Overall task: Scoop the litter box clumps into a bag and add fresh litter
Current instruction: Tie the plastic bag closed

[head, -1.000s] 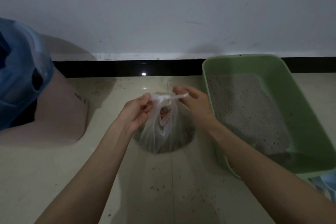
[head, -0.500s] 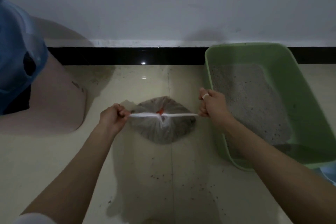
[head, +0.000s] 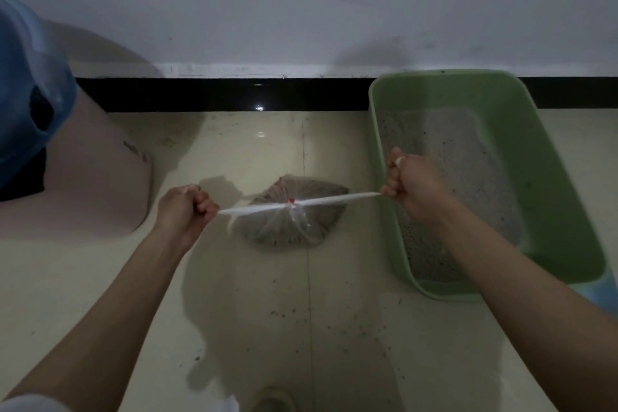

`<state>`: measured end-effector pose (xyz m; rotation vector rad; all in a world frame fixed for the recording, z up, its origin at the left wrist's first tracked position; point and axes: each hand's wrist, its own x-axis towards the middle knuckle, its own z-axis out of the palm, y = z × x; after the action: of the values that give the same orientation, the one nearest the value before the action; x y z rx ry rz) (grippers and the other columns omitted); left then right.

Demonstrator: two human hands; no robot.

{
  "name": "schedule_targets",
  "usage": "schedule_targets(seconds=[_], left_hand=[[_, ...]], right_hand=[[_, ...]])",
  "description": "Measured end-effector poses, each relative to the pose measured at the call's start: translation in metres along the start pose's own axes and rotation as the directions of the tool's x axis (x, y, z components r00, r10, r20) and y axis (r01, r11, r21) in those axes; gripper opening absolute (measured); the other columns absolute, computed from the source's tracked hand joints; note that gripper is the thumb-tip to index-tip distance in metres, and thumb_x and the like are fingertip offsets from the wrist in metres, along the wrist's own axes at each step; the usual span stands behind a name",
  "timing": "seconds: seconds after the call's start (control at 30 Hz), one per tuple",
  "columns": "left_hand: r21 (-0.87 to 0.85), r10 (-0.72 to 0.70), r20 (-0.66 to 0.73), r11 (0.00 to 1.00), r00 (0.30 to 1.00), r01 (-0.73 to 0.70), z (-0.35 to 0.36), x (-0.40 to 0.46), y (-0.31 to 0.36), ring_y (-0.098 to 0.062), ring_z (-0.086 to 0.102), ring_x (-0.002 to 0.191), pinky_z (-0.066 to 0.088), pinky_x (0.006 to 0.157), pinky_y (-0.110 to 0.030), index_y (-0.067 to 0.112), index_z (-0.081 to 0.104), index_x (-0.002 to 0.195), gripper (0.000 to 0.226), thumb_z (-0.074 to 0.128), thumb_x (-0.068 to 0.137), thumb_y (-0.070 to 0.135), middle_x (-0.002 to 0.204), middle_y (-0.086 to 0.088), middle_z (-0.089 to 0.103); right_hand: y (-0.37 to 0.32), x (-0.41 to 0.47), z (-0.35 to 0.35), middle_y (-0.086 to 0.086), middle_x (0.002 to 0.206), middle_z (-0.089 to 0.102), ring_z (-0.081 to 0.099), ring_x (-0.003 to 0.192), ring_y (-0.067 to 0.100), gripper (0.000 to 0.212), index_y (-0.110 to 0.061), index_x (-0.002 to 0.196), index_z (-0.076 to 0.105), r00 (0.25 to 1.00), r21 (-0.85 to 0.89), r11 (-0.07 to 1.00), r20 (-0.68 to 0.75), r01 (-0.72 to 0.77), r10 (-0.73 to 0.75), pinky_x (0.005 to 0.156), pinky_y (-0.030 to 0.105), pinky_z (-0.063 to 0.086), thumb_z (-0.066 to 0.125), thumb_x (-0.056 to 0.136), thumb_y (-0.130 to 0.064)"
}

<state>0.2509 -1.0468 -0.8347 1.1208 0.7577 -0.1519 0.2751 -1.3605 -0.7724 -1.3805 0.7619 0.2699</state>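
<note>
1. Since a second ago both hands have drawn wide apart, and the bag's handles, then bunched above it, are now stretched into one taut line.
2. Left hand (head: 182, 211) is fisted round the left handle end; right hand (head: 413, 179) is fisted round the right end, over the near wall of the tray.
3. Between them the bag (head: 291, 222) sits on the floor (head: 100, 278), just left of the tray, its knot (head: 291, 202) cinched on top.
4. Thin clear film bulging with grey clumps: it looks soft and fairly heavy, and would likely tear if dragged or pulled harder.
5. Best hold, I judge, is at the knot or both handles together, lifting straight up.
6. Green tray (head: 508, 94) holds a shallow bed of litter (head: 458, 184); fresh litter looks not yet added.
7. Loose grains dot the floor nearby.
</note>
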Motion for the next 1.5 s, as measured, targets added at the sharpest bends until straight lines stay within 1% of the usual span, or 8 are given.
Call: schedule_targets(seconds=[0.2, 0.37, 0.57, 0.83, 1.07, 1.23, 1.37, 1.5], left_hand=[[0.305, 0.157, -0.056, 0.943, 0.986, -0.133, 0.019, -0.017, 0.006, -0.010, 0.026, 0.038, 0.029, 0.041, -0.016, 0.015, 0.031, 0.063, 0.033, 0.025, 0.085, -0.009, 0.049, 0.000, 0.030], [0.765, 0.460, 0.304, 0.404, 0.834, -0.502, 0.070, -0.071, 0.040, -0.017, 0.048, 0.069, 0.038, 0.064, -0.027, 0.017, 0.056, 0.084, 0.012, 0.048, 0.091, 0.021, 0.071, 0.002, 0.052], [0.749, 0.237, 0.612, 0.131, 0.754, -0.649, 0.139, -0.102, 0.038, 0.000, 0.051, 0.065, 0.038, 0.052, -0.003, 0.021, 0.064, 0.114, 0.031, 0.065, 0.084, 0.030, 0.110, -0.002, 0.065], [0.741, 0.214, 0.559, 0.304, 0.801, -0.599, 0.147, -0.095, 0.045, 0.000, 0.043, 0.051, 0.033, 0.052, -0.017, 0.019, 0.070, 0.086, 0.025, 0.051, 0.093, 0.033, 0.065, 0.012, 0.054], [0.460, -0.012, 0.311, 0.877, 0.950, -0.140, 0.131, -0.086, 0.054, -0.004, 0.021, 0.032, 0.019, 0.031, -0.016, 0.012, 0.052, 0.078, 0.029, 0.038, 0.100, 0.024, 0.041, 0.008, 0.026], [0.256, -0.188, 0.264, 0.959, 0.946, 0.119, 0.131, -0.080, 0.057, -0.004, 0.017, 0.028, 0.016, 0.027, -0.015, 0.015, 0.044, 0.073, 0.030, 0.036, 0.100, 0.025, 0.035, 0.009, 0.021], [0.036, -0.324, 0.210, 0.945, 0.922, 0.324, 0.131, -0.077, 0.061, -0.006, 0.016, 0.026, 0.013, 0.028, -0.015, 0.015, 0.044, 0.070, 0.032, 0.039, 0.099, 0.024, 0.034, 0.007, 0.020], [-0.121, -0.372, 0.156, 0.912, 0.915, 0.391, 0.127, -0.070, 0.062, -0.008, 0.015, 0.024, 0.012, 0.029, -0.015, 0.013, 0.044, 0.065, 0.033, 0.040, 0.097, 0.018, 0.032, 0.005, 0.019]], right_hand=[[-0.006, -0.003, -0.002, -0.007, 0.033, 0.026, 0.021, 0.025, 0.006, 0.035, -0.016, 0.067, 0.037, 0.998, 0.041, 0.998, 0.008, -0.055, 0.055, 0.033, 0.014, 0.029, 0.029, 0.099, -0.004], [-0.046, -0.033, 0.018, -0.006, 0.047, 0.059, 0.057, 0.043, 0.003, 0.021, -0.013, 0.077, 0.057, 0.928, -0.280, 0.894, 0.238, 0.349, -0.288, 0.055, 0.018, 0.054, 0.050, 0.091, 0.000], [-0.069, -0.059, 0.045, -0.009, 0.073, 0.060, 0.053, 0.067, -0.001, 0.005, -0.015, 0.082, 0.066, 0.789, -0.492, 0.617, 0.364, 0.614, -0.495, 0.063, 0.011, 0.043, 0.065, 0.082, -0.010], [-0.071, -0.062, 0.033, -0.005, 0.071, 0.059, 0.051, 0.059, 0.004, 0.009, -0.010, 0.093, 0.066, 0.845, -0.443, 0.735, 0.408, 0.514, -0.345, 0.052, 0.012, 0.041, 0.064, 0.085, -0.011], [0.002, -0.044, 0.041, 0.009, 0.121, 0.059, 0.056, 0.093, 0.013, 0.050, -0.009, 0.135, 0.042, 0.852, -0.513, 0.799, 0.523, 0.313, 0.002, 0.068, 0.019, 0.048, 0.057, 0.088, -0.005], [0.039, -0.044, 0.072, 0.002, 0.087, 0.057, 0.055, 0.083, 0.018, 0.017, -0.019, 0.086, 0.052, 0.835, -0.499, 0.768, 0.545, 0.402, -0.083, 0.067, 0.024, 0.046, 0.064, 0.083, -0.008], [0.054, -0.041, 0.088, 0.000, 0.090, 0.055, 0.047, 0.094, 0.024, 0.023, -0.021, 0.095, 0.050, 0.764, -0.750, 0.183, 0.578, 0.636, -0.286, 0.078, 0.035, 0.034, 0.060, 0.084, -0.038], [0.064, -0.041, 0.098, 0.015, 0.083, 0.068, 0.063, 0.082, 0.031, 0.025, -0.004, 0.096, 0.059, 0.605, -0.759, -0.075, 0.570, 0.647, -0.556, 0.067, 0.036, 0.045, 0.054, 0.092, -0.028]])
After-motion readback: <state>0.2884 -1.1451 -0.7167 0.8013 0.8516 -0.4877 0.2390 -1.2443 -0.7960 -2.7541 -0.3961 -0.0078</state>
